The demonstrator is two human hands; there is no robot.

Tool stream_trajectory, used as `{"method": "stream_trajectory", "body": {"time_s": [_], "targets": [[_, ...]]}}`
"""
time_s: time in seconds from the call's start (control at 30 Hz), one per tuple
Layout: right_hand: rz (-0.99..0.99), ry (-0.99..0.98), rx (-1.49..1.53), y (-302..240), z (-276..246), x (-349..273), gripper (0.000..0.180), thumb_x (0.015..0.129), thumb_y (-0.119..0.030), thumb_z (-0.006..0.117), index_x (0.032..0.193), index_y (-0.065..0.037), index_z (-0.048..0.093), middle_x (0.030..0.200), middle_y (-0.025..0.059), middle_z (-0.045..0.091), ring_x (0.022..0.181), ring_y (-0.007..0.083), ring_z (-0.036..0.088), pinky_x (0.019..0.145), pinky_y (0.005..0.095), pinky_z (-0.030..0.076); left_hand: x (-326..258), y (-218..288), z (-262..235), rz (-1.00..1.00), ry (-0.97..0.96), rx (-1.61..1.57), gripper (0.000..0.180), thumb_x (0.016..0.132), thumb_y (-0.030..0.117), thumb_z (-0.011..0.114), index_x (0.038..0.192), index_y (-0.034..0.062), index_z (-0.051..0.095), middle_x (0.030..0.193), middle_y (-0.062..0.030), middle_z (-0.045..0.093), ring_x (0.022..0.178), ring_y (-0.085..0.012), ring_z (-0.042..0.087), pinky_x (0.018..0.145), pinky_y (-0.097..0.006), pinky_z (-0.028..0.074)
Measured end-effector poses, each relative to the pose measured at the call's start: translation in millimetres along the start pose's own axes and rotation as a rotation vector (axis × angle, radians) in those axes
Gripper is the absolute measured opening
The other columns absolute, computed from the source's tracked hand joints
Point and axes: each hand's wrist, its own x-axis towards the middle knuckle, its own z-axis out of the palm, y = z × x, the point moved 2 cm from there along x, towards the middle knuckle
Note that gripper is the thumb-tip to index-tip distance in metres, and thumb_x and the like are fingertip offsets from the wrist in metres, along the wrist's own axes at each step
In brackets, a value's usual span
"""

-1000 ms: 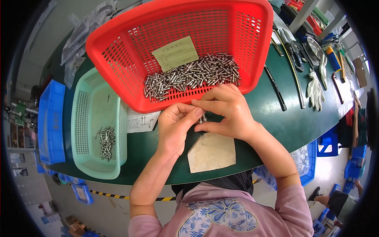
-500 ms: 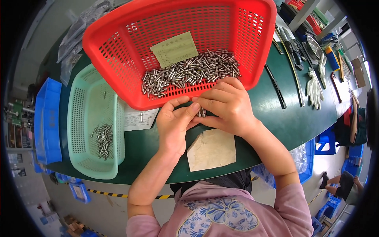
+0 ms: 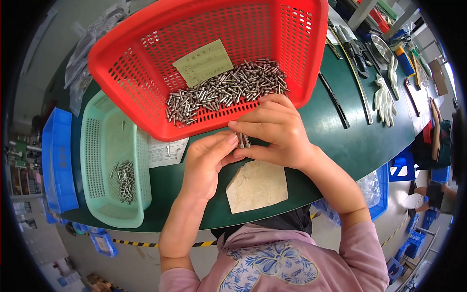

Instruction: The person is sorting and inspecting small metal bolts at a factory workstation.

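My two hands meet in front of the red basket (image 3: 151, 124), which is tilted and holds a heap of small headed metal pins (image 3: 228, 90) with a yellow-green paper slip (image 3: 203, 63). Between the thumb and fingers of my right hand (image 3: 282, 134) stand a few metal pins (image 3: 245, 141), their heads downward. My left hand (image 3: 203, 158) is closed, thumb and fingertips pinched against the left side of these pins. The fingers hide part of them. Below the hands lies a worn beige sheet (image 3: 258, 187) on the green tabletop (image 3: 311, 180).
Left of the hands, a pale green basket (image 3: 143, 187) contains a smaller pile of pins (image 3: 124, 182). A paper with one pin (image 3: 169, 150) lies beside it, and a blue bin (image 3: 59, 160) stands farther left. White gloves (image 3: 384, 101) and a black bar (image 3: 333, 100) are at right.
The held pins show more between my fingers, and my hands have shifted slightly left. The whole view has shifted a little. A person in the right background has moved.
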Motion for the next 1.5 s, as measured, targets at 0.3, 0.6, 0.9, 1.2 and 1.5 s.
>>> {"method": "stream_trajectory", "body": {"time_s": [0.3,0.6,0.9,1.2,1.5], "targets": [[0.044,0.006,0.149,-0.9,0.0,-0.1,0.041,0.059,-0.027,0.083,0.094,-0.009,0.071,0.084,0.0001,0.067,0.071,0.0155,0.06,0.078,0.034,0.043,-5.8,5.7,7.6,-0.007,-0.042,-0.005,0.025,0.094,0.015,0.053,0.101,-0.006,0.065,0.103,-0.0099,0.063,0.091,-0.0158,0.062,0.082,-0.031,0.053],[0.063,0.015,0.261,-7.9,-4.4,0.7,0.037,0.06,-0.026,0.084,0.09,-0.007,0.073,0.079,-0.0008,0.068,0.059,0.0105,0.055,0.076,0.0309,0.041,-11.5,7.3,8.6,-0.016,-0.166,-0.103,0.028,0.095,0.015,0.049,0.102,-0.0075,0.064,0.107,-0.0182,0.064,0.099,-0.0227,0.063,0.085,-0.034,0.052],[0.083,0.016,0.286,-8.4,-5.6,0.8,0.035,0.06,-0.027,0.084,0.087,-0.007,0.073,0.075,-0.0013,0.067,0.059,0.0102,0.055,0.075,0.0298,0.041,-12.2,7.6,9.7,-0.011,-0.206,-0.13,0.03,0.096,0.015,0.048,0.104,-0.0096,0.063,0.109,-0.0199,0.063,0.101,-0.0242,0.062,0.087,-0.034,0.051],[0.107,0.028,0.291,-8.7,-6.5,0.9,0.031,0.06,-0.028,0.082,0.081,-0.008,0.071,0.072,-0.001,0.066,0.061,0.0144,0.059,0.077,0.0304,0.042,-14.2,10.9,11.5,-0.022,-0.144,-0.119,0.028,0.094,0.014,0.05,0.102,-0.0085,0.063,0.106,-0.0194,0.063,0.099,-0.0236,0.062,0.084,-0.034,0.052],[0.134,-0.021,0.414,-10.6,-5.6,-0.9,0.03,0.062,-0.028,0.083,0.084,-0.009,0.072,0.077,0.0,0.068,0.073,0.0165,0.064,0.083,0.0331,0.042,-14.9,24.6,23.7,1.198,0.076,1.259,0.032,0.065,0.009,0.072,0.097,0.0123,0.073,0.114,-0.0143,0.055,0.102,-0.0301,0.057,0.083,-0.038,0.051]]}}
